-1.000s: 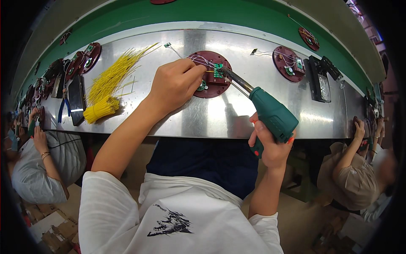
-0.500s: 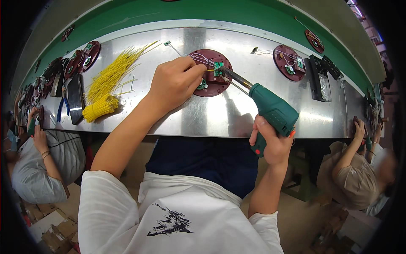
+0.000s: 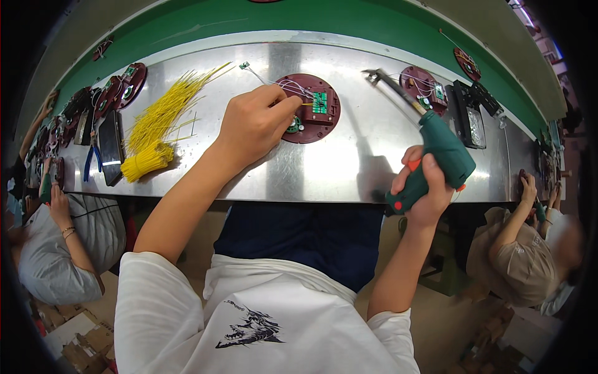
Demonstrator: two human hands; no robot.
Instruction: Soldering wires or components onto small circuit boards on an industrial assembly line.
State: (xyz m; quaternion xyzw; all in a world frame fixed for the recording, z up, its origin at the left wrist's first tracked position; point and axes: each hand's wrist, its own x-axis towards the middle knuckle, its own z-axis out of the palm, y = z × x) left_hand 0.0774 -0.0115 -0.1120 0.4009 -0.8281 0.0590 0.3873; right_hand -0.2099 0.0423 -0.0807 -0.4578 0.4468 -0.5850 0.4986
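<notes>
My left hand (image 3: 256,121) is closed in a pinch at the left side of a round dark-red plate (image 3: 326,129). From its fingertips a thin yellow wire (image 3: 307,104) runs to the small green circuit board (image 3: 320,103) on the plate. White wires lead from the plate to a tiny green board (image 3: 245,65) at upper left. My right hand (image 3: 425,190) grips a green soldering gun (image 3: 448,149) by its handle, the tip raised to the right of the plate and apart from it. The fingers of my left hand partly cover the plate's edge.
A bundle of yellow wires (image 3: 148,160) and loose ones (image 3: 171,103) lie left, beside blue-handled pliers (image 3: 93,159) and a black flat case (image 3: 111,146). Another wired plate (image 3: 423,93) and a black box (image 3: 468,118) are at right. Co-workers sit on both sides.
My right hand has pulled the soldering gun up and right, away from the circuit board, uncovering it. My left hand stays in nearly the same place with the wire.
</notes>
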